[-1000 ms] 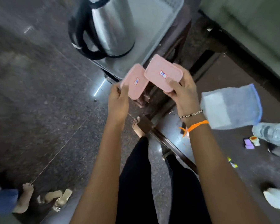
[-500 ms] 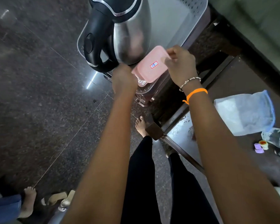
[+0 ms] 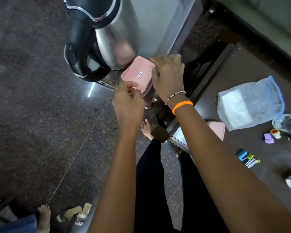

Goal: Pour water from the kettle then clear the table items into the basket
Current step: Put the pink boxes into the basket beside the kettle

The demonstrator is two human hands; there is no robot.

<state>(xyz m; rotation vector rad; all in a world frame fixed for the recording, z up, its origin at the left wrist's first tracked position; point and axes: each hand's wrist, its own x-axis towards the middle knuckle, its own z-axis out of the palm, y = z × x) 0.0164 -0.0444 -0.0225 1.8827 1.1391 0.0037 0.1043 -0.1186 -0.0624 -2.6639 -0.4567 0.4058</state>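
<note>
Head view: at upper centre of the frame, a pink container (image 3: 137, 73) sits in the grey basket (image 3: 160, 26), just beside the steel kettle (image 3: 106, 34). The right hand (image 3: 168, 76) curls its fingers (image 3: 155, 74) over the container's right edge; the left hand (image 3: 127, 100) pinches its near corner.

dark table (image 3: 242, 84), plastic bag (image 3: 249, 102), pink lid (image 3: 217, 129)

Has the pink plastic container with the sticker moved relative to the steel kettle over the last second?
Yes. The pink plastic container has gone from well clear of the steel kettle to right beside its base, over the grey basket.
</note>
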